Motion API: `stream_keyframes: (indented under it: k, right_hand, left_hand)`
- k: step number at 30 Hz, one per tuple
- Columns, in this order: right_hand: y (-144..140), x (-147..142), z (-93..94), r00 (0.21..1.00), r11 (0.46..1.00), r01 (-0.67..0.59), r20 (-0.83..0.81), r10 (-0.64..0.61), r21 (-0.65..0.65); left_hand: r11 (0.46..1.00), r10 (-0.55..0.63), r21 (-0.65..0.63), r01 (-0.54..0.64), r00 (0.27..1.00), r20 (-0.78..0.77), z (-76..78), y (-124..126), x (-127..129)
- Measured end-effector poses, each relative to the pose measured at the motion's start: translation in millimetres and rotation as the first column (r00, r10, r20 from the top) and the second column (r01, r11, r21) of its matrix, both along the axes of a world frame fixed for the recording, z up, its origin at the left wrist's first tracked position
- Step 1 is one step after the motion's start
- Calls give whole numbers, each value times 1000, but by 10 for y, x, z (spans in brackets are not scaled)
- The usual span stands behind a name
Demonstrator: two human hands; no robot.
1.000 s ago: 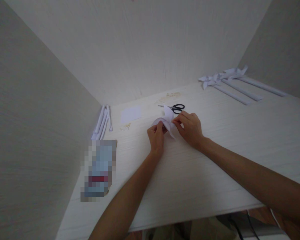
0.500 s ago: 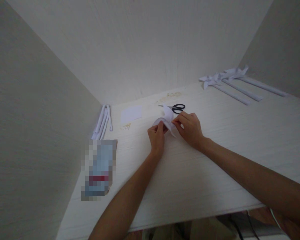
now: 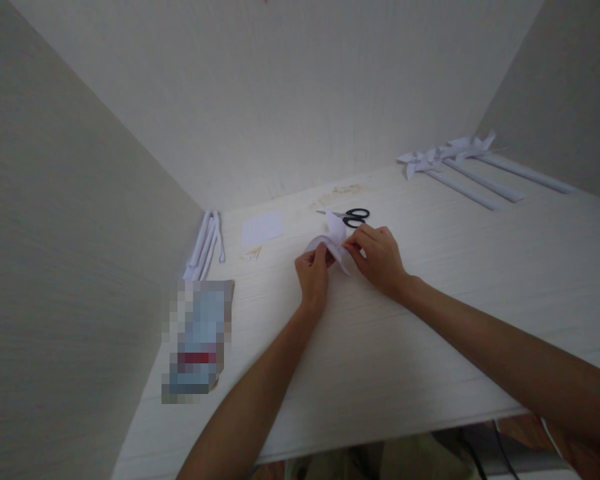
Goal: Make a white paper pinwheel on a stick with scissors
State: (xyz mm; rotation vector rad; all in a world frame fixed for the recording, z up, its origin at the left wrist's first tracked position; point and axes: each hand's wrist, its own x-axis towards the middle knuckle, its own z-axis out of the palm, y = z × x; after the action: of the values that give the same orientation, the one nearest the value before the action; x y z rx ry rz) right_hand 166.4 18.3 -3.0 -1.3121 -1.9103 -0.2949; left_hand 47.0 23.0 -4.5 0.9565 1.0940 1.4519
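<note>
A paper-craft desk in a plain white booth: scissors [image 3: 353, 216], rolled paper sticks [image 3: 480, 180], a paper square [image 3: 262, 229]

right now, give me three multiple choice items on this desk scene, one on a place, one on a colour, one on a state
1. Where do the scissors lie?
A. just beyond the hands
B. by the left wall
C. at the near edge

2. What colour are the scissors' handles?
A. red
B. black
C. yellow

3. What is the state of the folded paper?
A. flat and untouched
B. pinched by both hands
C. held by one hand only

Answers:
1 A: they lie on the table right behind the paper.
2 B: the loops are dark black.
3 B: the left hand and the right hand both grip it, fingers closed on its folds.
</note>
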Motion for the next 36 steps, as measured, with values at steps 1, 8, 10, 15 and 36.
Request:
stream_keyframes:
  k: [1, 8, 10, 15, 36]
  right_hand:
    - [0, 0, 2, 1000, 1000, -2, -4, 2, -4]
    - [-1, -1, 1, 1000, 999, -16, -24, 16, -28]
    - [-2, -1, 2, 1000, 999, -18, -22, 17, -31]
    - [17, 7, -18, 998, 998, -17, -56, 14, -61]
    - [100, 51, -87, 965, 996, -30, -264, 8, -81]
  left_hand:
    - [1000, -4, 2, 4, 1000, -1, 1, -1, 0]
    - [1000, 7, -5, -7, 1000, -16, 11, -4, 5]
    - [1000, 7, -5, -7, 1000, -19, 7, -2, 4]
    - [1000, -13, -9, 13, 1000, -12, -17, 15, -4]
    - [993, -51, 103, 58, 996, -74, 5, 5, 1]
